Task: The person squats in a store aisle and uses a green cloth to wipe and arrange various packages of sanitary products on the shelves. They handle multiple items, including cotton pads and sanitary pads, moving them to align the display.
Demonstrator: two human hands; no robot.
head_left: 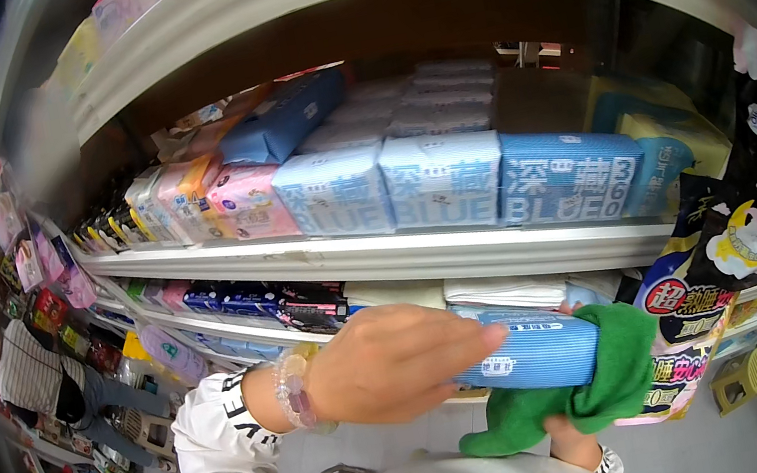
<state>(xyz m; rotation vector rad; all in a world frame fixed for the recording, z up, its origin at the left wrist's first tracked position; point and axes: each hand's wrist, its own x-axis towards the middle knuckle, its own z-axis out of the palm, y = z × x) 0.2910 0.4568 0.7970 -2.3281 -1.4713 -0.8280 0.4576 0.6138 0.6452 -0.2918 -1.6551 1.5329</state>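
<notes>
A blue soft pack of what look like tissues (554,350) lies across the front of my body, below the shelf edge. My left hand (383,369), a beaded bracelet at its wrist, covers the pack's left end and grips it. A green cloth (616,354) wraps the pack's right end and hangs down beneath it. My right hand (573,441) holds the cloth from below, most of its fingers hidden under the folds. Straight ahead on the shelf stand two pale blue packs (444,179) and a darker blue pack (565,173) beside them.
The white shelf edge (365,246) runs just beyond my hands. Pink packs (250,198) stand left on it. Black bags (735,234) hang close at the right. Folded white towels (506,290) lie lower. Plastic stools (742,381) and another person (61,376) are on the floor.
</notes>
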